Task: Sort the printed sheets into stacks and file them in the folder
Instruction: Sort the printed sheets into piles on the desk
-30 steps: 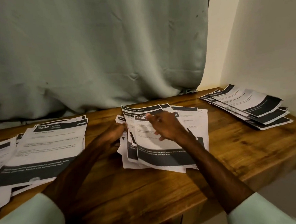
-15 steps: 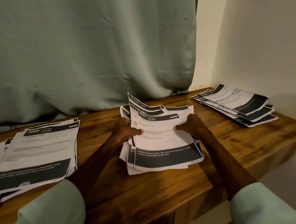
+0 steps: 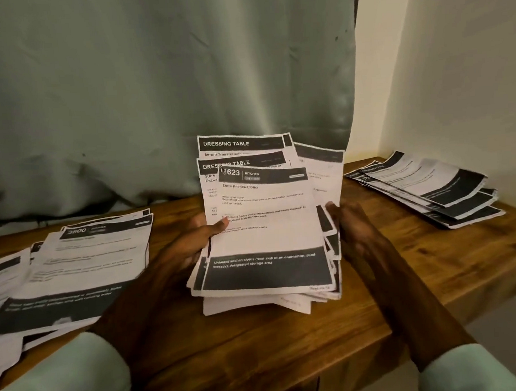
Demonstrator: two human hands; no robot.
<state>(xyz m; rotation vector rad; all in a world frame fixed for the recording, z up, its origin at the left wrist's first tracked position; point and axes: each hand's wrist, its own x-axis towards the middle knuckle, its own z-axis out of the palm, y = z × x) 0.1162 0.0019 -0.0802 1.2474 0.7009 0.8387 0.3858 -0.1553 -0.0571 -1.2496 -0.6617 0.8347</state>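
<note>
Both forearms bare below pale sleeves (image 3: pixel 59 379), reaching in over the near edge of the table (image 3: pixel 290 344). The left hand (image 3: pixel 197 239) has its thumb flat on the face of the stack of sheets (image 3: pixel 268 240), fingers behind the left edge. The right hand (image 3: pixel 356 224) clasps the right edge; finger detail blurred.

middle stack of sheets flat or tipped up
Tipped up: the middle stack rests on its bottom edge on the table, left hand and right hand holding its sides.
</note>
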